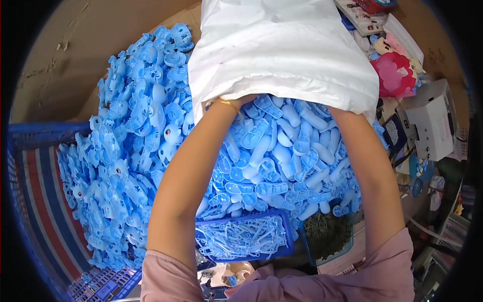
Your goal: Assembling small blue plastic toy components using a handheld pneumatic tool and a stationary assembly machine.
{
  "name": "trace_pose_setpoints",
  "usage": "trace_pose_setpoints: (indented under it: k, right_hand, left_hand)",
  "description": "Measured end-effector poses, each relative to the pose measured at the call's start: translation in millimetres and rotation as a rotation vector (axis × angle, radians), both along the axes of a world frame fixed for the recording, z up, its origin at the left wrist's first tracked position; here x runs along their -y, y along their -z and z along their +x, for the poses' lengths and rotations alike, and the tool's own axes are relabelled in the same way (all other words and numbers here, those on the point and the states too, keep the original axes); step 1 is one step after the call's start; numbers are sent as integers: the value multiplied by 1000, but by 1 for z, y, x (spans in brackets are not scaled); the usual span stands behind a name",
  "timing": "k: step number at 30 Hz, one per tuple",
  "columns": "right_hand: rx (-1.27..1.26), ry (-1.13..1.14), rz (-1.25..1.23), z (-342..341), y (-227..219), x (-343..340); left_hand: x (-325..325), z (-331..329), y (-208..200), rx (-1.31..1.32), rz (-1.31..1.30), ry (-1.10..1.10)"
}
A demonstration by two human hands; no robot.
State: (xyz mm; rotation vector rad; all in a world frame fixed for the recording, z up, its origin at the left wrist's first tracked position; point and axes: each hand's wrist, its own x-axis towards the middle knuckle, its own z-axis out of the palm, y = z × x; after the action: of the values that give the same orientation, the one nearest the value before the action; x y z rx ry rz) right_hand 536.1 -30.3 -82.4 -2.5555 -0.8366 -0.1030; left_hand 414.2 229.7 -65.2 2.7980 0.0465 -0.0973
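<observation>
A white woven sack (282, 55) lies with its mouth toward me, over a heap of light blue plastic parts (274, 151), long rounded shells and hollow halves. Both my arms reach in under the sack's edge. Only the back of my left hand (243, 99) shows, beside a yellow band (230, 104) at the wrist; its fingers are hidden by the sack. My right forearm (359, 146) goes under the right side of the mouth, and that hand is covered. What either hand holds cannot be made out. Parts lie directly below the sack's opening.
Blue parts with round eyes (131, 141) pile up at left, beside a blue basket (45, 128) with striped cloth. In front of me are a blue tray (246, 236) of thin pieces and a clear container (327, 236) of dark bits. A white machine (427, 121) stands right.
</observation>
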Motion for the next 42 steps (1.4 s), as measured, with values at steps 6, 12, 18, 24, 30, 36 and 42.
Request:
trace_pose_setpoints:
  k: [6,12,18,24,30,36,42]
  right_hand:
    - [-71,-73,46,-65,-92,-32]
    - [-589,-341,-435,-96,-138,-35]
    - [-380,-446,-387,-146,-156,23]
    - [-685,-329,105,-137,-230,61]
    - [-244,268,490,-3,-122,73]
    - [-1010,233,45,11,-98,73]
    - [-604,269,379,41,-110,50]
  left_hand:
    - [28,-54,-65,-56,-154,66]
    - [42,-85,-108,-273,-234,133]
    - [32,-142,-101,52,-166,204]
    - [-22,-147,-174,-309,-939,11]
    - [-107,-73,-41,110,-288,-535]
    - [-105,-53,-33,-223,-853,-570]
    - [-107,-48,-65,96,-841,-609]
